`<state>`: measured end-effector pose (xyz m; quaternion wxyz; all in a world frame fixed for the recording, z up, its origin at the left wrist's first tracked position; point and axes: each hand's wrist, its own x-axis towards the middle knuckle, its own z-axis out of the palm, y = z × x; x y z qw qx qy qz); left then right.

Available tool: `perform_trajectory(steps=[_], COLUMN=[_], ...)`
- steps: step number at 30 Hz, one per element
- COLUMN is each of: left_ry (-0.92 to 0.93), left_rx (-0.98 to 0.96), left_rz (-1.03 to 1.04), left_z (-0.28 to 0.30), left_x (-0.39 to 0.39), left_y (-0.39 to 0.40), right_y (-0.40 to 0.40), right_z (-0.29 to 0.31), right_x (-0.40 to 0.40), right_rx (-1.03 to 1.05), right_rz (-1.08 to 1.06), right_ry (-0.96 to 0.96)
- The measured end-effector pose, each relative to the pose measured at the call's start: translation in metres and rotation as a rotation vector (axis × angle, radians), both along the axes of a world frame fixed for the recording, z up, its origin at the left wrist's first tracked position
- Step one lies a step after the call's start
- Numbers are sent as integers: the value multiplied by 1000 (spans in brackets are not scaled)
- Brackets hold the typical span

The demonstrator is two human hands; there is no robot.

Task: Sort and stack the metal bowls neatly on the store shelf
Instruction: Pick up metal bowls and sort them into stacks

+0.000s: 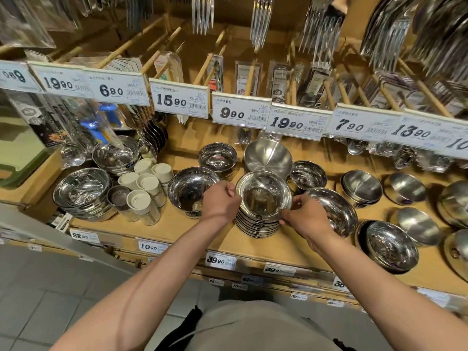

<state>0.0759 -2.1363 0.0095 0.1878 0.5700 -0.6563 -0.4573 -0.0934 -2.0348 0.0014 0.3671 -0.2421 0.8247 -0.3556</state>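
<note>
Centre frame: tall nested stack of bowls, polished steel with mirror-bright rolled rims. Left hand and right hand each pinch the top rim.

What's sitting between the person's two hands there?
In the head view, the stack of bowls sits between the left hand and right hand, both gripping its rim.

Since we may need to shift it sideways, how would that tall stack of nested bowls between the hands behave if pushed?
The stack of nested bowls looks rigid but probably top-heavy, so it may lean. Its polished steel likely slides easily on the shelf.
</note>
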Motion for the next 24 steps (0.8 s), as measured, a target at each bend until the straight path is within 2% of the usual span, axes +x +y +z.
perform_trajectory(steps=[14, 17, 19, 21, 24], left_ry=[-29, 33, 163, 301, 389], left_rx=[51, 158, 335, 524, 583], left_rz=[-30, -27, 2, 44, 24], left_z=[-16, -20, -22, -23, -30], left_x=[2, 2, 0, 0, 3], left_y=[4, 9, 12, 13, 13], right_y=[7, 7, 8, 9, 9], right_z=[-15, -15, -16, -18, -20], right_x=[-2, -1, -1, 1, 5], right_rx=[-12, -10, -13, -35, -69], right_rz=[26, 24, 3, -43, -94], right_ry=[-21, -58, -107, -243, -428])
